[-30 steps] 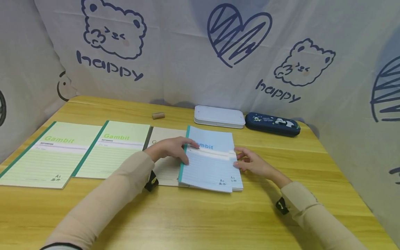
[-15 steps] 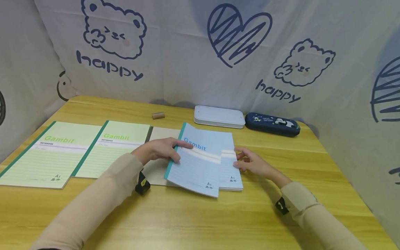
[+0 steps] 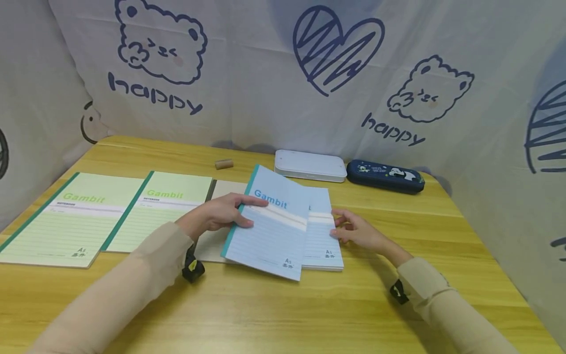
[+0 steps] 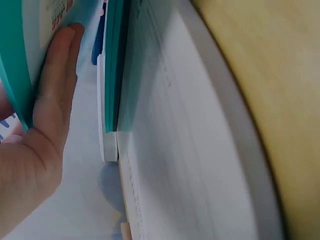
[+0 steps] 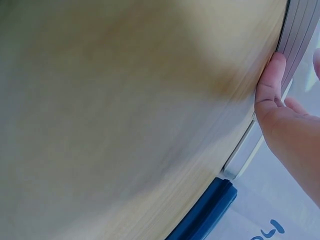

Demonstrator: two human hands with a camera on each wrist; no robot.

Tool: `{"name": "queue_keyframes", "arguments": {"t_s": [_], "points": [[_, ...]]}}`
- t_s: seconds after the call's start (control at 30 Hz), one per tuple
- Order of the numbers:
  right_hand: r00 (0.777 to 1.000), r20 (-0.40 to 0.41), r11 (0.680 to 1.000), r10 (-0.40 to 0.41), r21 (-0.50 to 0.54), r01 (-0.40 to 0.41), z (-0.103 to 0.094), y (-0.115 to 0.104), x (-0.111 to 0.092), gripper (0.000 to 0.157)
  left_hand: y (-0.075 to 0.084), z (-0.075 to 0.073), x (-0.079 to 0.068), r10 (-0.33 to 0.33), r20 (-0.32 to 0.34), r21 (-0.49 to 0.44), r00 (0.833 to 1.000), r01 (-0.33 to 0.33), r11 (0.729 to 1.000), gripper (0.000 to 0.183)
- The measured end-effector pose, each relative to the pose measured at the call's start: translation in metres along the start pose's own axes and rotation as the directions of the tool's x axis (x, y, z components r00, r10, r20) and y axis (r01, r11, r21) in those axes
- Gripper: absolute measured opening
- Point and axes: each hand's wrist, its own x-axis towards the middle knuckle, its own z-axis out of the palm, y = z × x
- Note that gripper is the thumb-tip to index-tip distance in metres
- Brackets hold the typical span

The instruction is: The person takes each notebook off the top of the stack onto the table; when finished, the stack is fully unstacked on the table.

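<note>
Shifted farther left than before, the blue notebook (image 3: 269,236) extends rightward from my left hand (image 3: 218,212), which pinches its long spine (image 3: 229,241), while my right hand (image 3: 360,233) loosely touches the stack (image 3: 325,241).

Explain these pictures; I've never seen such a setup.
No machine: a person does this barehanded. The wide picture comes from a camera on the head, the close ones from one on each wrist. The left hand has a blue notebook in its grip, and the right hand touches the edge of a stack of blue notebooks. On the wooden table, left of that stack, lie a beige notebook and two green notebooks; behind are a white case, dark pencil case and brown cylinder.
</note>
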Motion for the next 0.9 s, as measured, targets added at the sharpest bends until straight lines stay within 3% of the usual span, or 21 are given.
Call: {"name": "queue_keyframes", "arguments": {"t_s": [0.3, 0.43, 0.63, 0.9], "points": [[1.0, -0.004, 1.0, 0.009, 0.003, -0.009, 0.0, -0.001, 0.0, 0.057, 0.008, -0.017, -0.022, 0.123, 0.007, 0.087, 0.992, -0.123, 0.989, 0.053], [1.0, -0.001, 1.0, 0.002, 0.0, -0.002, 0.0, 0.0, 0.0, 0.056, 0.01, -0.021, -0.033, 0.143, 0.064, 0.12, 0.988, -0.15, 0.981, 0.053], [1.0, 0.0, 1.0, -0.011, -0.003, 0.011, 0.001, -0.001, 0.0, 0.055, 0.015, -0.025, -0.054, 0.191, 0.183, 0.192, 0.964, -0.226, 0.955, 0.051], [1.0, -0.007, 1.0, 0.003, 0.001, -0.003, 0.001, -0.002, 0.001, 0.057, 0.015, -0.042, -0.082, 0.172, 0.307, 0.273, 0.936, -0.259, 0.926, 0.048]]}}
